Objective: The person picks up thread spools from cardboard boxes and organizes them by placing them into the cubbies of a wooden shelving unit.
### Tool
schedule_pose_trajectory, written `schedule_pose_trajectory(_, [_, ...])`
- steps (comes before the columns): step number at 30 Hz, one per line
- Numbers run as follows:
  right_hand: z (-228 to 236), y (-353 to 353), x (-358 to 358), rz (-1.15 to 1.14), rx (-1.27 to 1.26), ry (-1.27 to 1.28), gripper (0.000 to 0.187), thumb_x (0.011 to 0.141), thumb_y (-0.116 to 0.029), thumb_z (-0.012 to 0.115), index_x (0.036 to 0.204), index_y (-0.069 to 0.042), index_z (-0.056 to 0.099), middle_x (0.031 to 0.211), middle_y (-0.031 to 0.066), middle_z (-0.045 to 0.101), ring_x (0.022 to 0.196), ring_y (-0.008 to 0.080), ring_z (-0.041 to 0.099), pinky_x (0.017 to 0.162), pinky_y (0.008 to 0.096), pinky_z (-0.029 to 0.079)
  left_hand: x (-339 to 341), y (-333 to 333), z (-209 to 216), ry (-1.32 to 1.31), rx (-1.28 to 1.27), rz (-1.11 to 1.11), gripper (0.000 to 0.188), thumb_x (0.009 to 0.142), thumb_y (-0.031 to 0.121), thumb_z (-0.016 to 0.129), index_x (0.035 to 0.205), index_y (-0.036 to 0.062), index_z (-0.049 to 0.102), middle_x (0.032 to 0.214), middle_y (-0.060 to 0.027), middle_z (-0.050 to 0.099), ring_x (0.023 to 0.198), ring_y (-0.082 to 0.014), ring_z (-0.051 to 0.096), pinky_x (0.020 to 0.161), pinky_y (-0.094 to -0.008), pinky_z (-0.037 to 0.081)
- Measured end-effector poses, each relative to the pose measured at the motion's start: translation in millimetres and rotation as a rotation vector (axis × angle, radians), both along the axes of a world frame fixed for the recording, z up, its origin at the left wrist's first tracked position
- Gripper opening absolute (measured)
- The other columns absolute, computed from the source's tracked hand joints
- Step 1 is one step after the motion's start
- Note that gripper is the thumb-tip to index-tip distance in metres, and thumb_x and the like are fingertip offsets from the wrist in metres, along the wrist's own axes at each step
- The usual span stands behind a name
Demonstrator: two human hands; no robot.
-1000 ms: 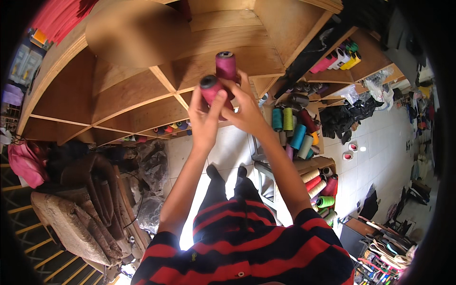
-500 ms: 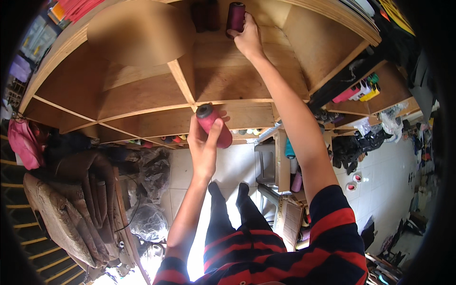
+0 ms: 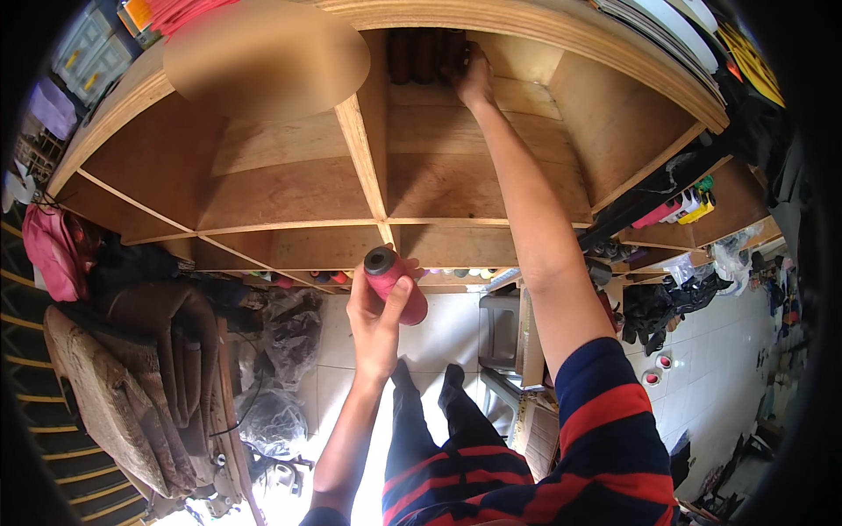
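A wooden shelf unit (image 3: pixel 364 158) with open compartments stands in front of the person. The left hand (image 3: pixel 375 317) is raised just in front of this shelf unit, its fingers and thumb wrapped around a pinkish-red thread cone (image 3: pixel 394 287), which is tilted with its dark end up. The right arm reaches into the right compartment of the shelf unit, where the right hand (image 3: pixel 474 79) is at the rightmost of several dark red thread cones (image 3: pixel 414 60) lined up beside the divider; shadow hides the fingertips, so I cannot tell whether it grips that cone or has let go. Red sheets (image 3: pixel 186 12) lie on the shelf unit's top at the left. Left of and nearer than the shelf unit are a pink cloth (image 3: pixel 54 254) and folded brown material (image 3: pixel 167 351). Pink, white and yellow thread cones (image 3: pixel 675 208) sit to its right, and a grey stool (image 3: pixel 500 335) stands before it.
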State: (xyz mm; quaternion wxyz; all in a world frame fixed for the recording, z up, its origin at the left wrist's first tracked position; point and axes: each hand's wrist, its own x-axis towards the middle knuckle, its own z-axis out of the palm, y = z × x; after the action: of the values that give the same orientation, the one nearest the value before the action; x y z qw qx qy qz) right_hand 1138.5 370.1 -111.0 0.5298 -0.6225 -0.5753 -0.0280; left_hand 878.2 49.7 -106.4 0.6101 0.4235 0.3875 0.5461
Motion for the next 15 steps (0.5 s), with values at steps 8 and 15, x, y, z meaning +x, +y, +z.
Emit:
schedule_pose_trajectory(8, [-13.5, 16.7, 8.5, -0.052, -0.052, -0.020, 0.058, 0.069, -0.013, 0.082, 0.118, -0.003, 0.052, 0.110, 0.0182, 0.065, 0.100, 0.0320, 0.064, 0.083, 0.0412, 0.052, 8.4, 3.8, 2.1, 0.023, 0.001, -0.043, 0.046, 0.091, 0.020, 0.066, 0.128, -0.0009, 0.047, 0.111, -0.0149, 0.065, 0.104, -0.0212, 0.062, 0.094, -0.0358, 0.045])
schedule_pose_trajectory(15, [-12.4, 11.7, 5.1, -0.059, -0.025, 0.008, 0.050, 0.068, -0.016, 0.083, 0.108, -0.003, 0.057, 0.098, 0.0159, 0.068, 0.097, 0.0330, 0.064, 0.082, 0.0415, 0.052, 12.2, 4.5, 1.5, 0.069, -0.020, -0.052, 0.052, 0.091, 0.020, 0.067, 0.132, -0.0025, 0.046, 0.112, -0.0143, 0.065, 0.105, -0.0201, 0.061, 0.096, -0.0345, 0.044])
